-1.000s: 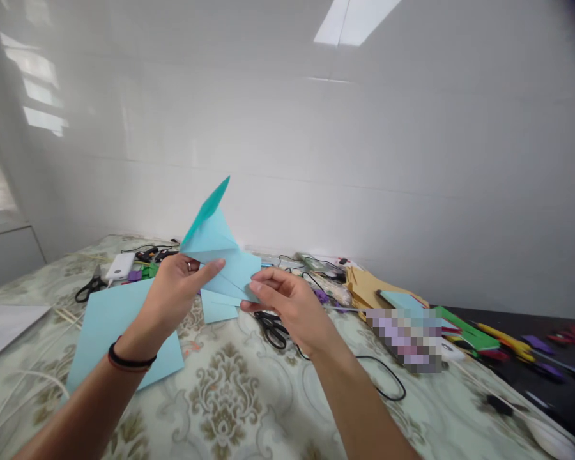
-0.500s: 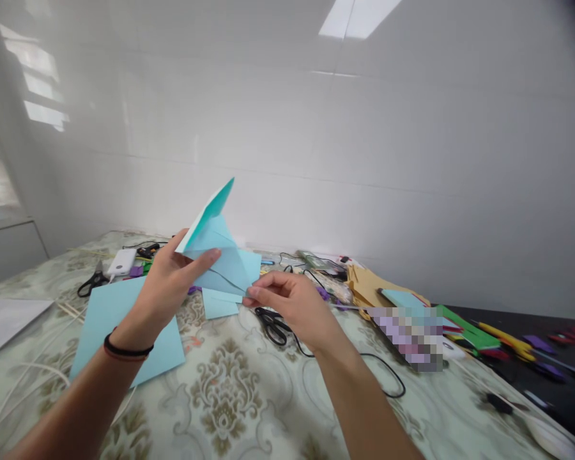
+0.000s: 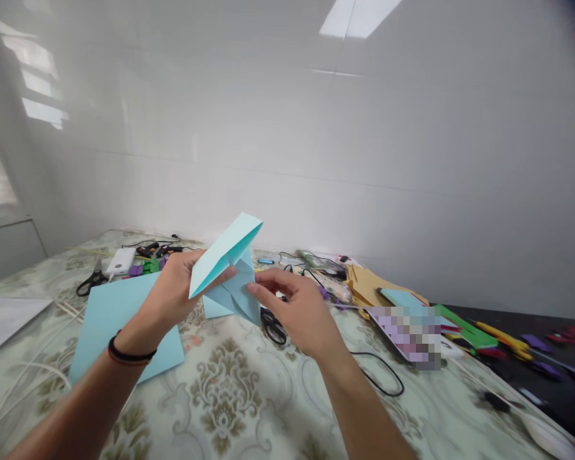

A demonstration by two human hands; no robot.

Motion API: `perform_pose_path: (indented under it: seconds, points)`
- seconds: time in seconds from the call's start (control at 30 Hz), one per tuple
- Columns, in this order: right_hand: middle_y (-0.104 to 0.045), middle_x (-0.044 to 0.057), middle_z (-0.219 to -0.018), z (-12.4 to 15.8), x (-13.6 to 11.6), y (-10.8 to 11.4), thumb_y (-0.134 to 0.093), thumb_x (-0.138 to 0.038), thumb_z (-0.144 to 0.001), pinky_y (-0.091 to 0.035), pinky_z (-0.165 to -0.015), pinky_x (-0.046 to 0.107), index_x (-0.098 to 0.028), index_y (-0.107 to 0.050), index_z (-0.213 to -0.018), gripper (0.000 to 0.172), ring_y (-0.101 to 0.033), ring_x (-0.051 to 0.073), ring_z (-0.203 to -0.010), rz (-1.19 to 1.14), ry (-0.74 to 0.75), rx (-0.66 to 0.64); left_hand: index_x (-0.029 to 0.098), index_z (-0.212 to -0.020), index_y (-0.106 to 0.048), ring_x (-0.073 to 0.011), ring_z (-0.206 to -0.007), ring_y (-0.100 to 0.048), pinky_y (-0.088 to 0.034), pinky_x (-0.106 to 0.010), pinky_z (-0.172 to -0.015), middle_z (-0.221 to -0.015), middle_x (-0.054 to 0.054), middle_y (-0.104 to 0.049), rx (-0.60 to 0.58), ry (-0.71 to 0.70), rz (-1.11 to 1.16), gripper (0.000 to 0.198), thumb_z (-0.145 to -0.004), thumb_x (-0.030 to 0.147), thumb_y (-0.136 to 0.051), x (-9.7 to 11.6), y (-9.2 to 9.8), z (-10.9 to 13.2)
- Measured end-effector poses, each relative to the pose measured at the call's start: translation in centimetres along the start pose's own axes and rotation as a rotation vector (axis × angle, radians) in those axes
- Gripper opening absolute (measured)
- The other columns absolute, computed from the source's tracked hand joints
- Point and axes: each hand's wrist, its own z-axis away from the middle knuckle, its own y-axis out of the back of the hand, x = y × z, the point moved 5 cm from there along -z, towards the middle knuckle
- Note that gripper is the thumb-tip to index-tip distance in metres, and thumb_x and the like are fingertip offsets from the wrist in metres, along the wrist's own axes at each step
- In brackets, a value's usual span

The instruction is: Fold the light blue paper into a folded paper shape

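Note:
A folded piece of light blue paper (image 3: 227, 252) is held up above the table between my two hands. My left hand (image 3: 179, 284) grips its left side, thumb tucked into the fold. At the right edge, the thumb and fingers of my right hand (image 3: 290, 300) pinch the paper. One flap stands up at a slant, and a lower panel shows creases. Under my left forearm lies a flat light blue sheet (image 3: 103, 326). Behind the folded paper, a smaller blue piece (image 3: 215, 308) rests on the cloth. Black scissors (image 3: 274, 329) lie partly hidden by my right hand.
A patterned tablecloth (image 3: 225, 396) covers the table. More black scissors (image 3: 93, 279) and a white device (image 3: 122, 260) sit at the left back. To the right are brown paper (image 3: 371, 287), a blurred tablet-like thing (image 3: 397, 335), a green piece (image 3: 469, 329) and a black cable (image 3: 388, 370).
The folded paper has turned and come lower, its upper flap now tipping to the right. Both hands have stayed on it, and my right hand's pinch has shifted up slightly.

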Motion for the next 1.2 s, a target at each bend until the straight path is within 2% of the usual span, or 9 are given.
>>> perform_pose_path:
  seconds: [0.13,0.23,0.33,0.43,0.53,0.77,0.93,1.07,1.2]
  points:
    - [-0.073,0.002,-0.082,0.0,0.2,-0.4,-0.074,-0.045,-0.087,-0.044,-0.068,0.03,-0.022,-0.078,-0.083,0.023,-0.059,0.017,-0.074,-0.059,-0.056,-0.151,0.018,-0.06,-0.06,-0.0112,-0.056,-0.039,-0.034,-0.024,-0.051,-0.059,0.004,-0.049,0.024,0.037,0.029,0.041,-0.075,0.048,-0.083,-0.5,0.0,-0.1]
    - [-0.065,-0.001,-0.07,0.1,0.1,-0.5,-0.075,-0.041,-0.086,-0.038,-0.06,0.028,-0.02,-0.071,-0.07,0.027,-0.051,0.014,-0.064,-0.028,-0.059,-0.229,0.018,-0.064,-0.064,-0.0133,-0.059,-0.045,-0.04,-0.025,-0.055,-0.063,0.002,-0.054,0.086,0.076,0.03,0.038,-0.077,0.05,-0.082,-0.8,0.4,-0.1]
    - [-0.058,-0.003,-0.06,0.1,0.1,-0.5,-0.074,-0.039,-0.086,-0.032,-0.054,0.027,-0.02,-0.064,-0.061,0.033,-0.045,0.012,-0.056,0.001,-0.082,-0.205,0.019,-0.064,-0.061,-0.0126,-0.057,-0.042,-0.036,-0.025,-0.053,-0.062,0.003,-0.051,0.093,0.054,0.022,0.039,-0.081,0.05,-0.079,-0.7,0.5,-0.2]
    - [-0.058,-0.003,-0.057,0.1,0.4,-0.6,-0.075,-0.038,-0.085,-0.03,-0.052,0.027,-0.02,-0.063,-0.06,0.033,-0.044,0.011,-0.052,0.022,-0.112,-0.203,0.02,-0.057,-0.049,-0.0112,-0.054,-0.032,-0.027,-0.025,-0.049,-0.057,0.004,-0.038,0.067,-0.023,-0.011,0.047,-0.087,0.047,-0.073,-0.3,0.7,-0.2]
    - [-0.059,-0.002,-0.056,0.2,0.6,-0.7,-0.075,-0.039,-0.084,-0.029,-0.051,0.027,-0.021,-0.063,-0.06,0.032,-0.044,0.011,-0.051,0.035,-0.136,-0.225,0.02,-0.057,-0.044,-0.0118,-0.054,-0.03,-0.025,-0.026,-0.049,-0.058,0.003,-0.034,0.074,-0.074,-0.01,0.05,-0.09,0.047,-0.07,-0.3,1.0,-0.2]
    - [-0.056,-0.003,-0.064,-0.1,0.4,-1.0,-0.07,-0.046,-0.086,-0.032,-0.056,0.026,-0.021,-0.065,-0.071,0.03,-0.045,0.012,-0.058,-0.07,-0.096,-0.188,0.02,-0.063,-0.057,-0.0122,-0.057,-0.031,-0.027,-0.025,-0.05,-0.062,0.003,-0.041,0.034,-0.053,0.075,0.038,-0.084,0.045,-0.074,-1.4,0.7,-0.4]
    - [-0.052,-0.003,-0.056,0.0,0.1,-1.1,-0.069,-0.044,-0.088,-0.029,-0.052,0.027,-0.021,-0.054,-0.058,0.04,-0.039,0.011,-0.053,0.003,-0.108,-0.172,0.02,-0.059,-0.051,-0.0116,-0.055,-0.027,-0.023,-0.026,-0.049,-0.059,0.003,-0.036,0.051,-0.019,0.093,0.045,-0.086,0.048,-0.073,-1.7,0.4,-0.3]
    - [-0.057,-0.003,-0.056,0.0,0.1,-1.0,-0.071,-0.045,-0.087,-0.034,-0.053,0.027,-0.021,-0.057,-0.058,0.041,-0.045,0.012,-0.052,0.004,-0.109,-0.2,0.021,-0.059,-0.052,-0.0124,-0.055,-0.025,-0.022,-0.027,-0.049,-0.059,0.003,-0.033,0.082,-0.03,0.093,0.044,-0.086,0.05,-0.07,-1.9,0.4,-0.4]
    - [-0.069,0.0,-0.066,0.4,0.4,-1.6,-0.079,-0.05,-0.082,-0.043,-0.059,0.027,-0.022,-0.071,-0.07,0.031,-0.061,0.016,-0.063,-0.097,-0.148,-0.332,0.021,-0.059,-0.054,-0.0133,-0.056,-0.028,-0.027,-0.027,-0.051,-0.059,0.003,-0.034,0.206,-0.095,0.104,0.039,-0.085,0.045,-0.071,-1.9,1.5,-0.4]
